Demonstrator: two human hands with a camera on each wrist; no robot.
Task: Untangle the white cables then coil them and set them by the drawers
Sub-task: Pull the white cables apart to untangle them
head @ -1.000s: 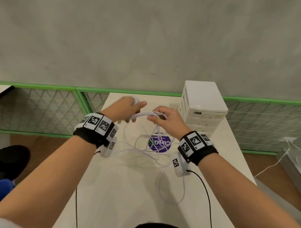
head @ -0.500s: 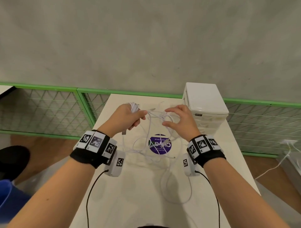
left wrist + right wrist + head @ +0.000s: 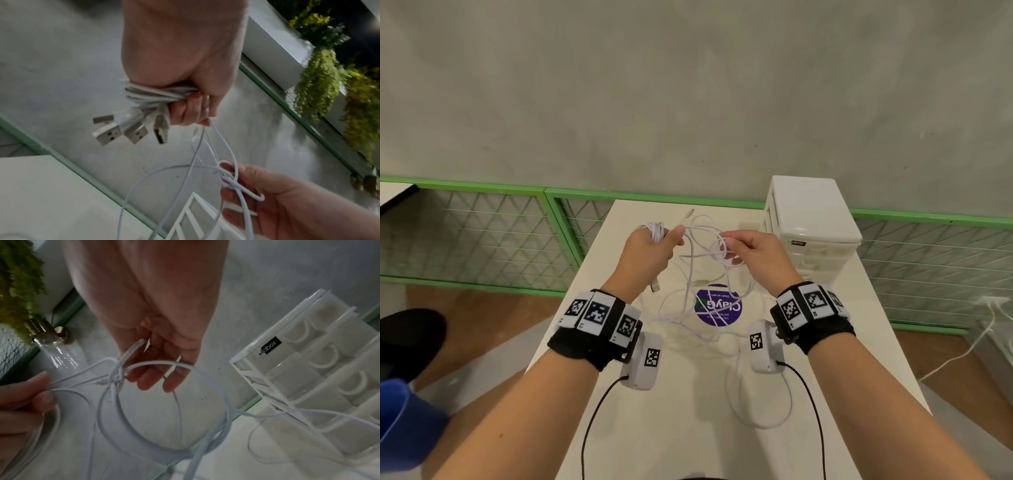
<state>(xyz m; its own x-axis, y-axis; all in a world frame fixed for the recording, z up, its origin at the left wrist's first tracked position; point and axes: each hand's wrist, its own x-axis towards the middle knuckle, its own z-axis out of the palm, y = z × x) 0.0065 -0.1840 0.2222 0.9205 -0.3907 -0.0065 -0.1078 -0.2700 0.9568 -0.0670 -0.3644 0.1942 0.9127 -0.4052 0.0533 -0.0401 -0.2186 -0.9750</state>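
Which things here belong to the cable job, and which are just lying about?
Job: white cables, left hand gripping a bundle, right hand pinching the knot, drawers.
Lying about: purple sticker, blue object, plants.

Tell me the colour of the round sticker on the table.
Purple with white lettering; the round sticker shows best in the head view.

Setting resembles an office or studio workspace. Evidence: white table point(image 3: 640, 428) against a bare concrete wall point(image 3: 688, 85), green-framed mesh partition point(image 3: 482, 236), plastic desktop drawers point(image 3: 813, 226), hanging greenery point(image 3: 320, 78), wood-toned floor point(image 3: 493, 308).
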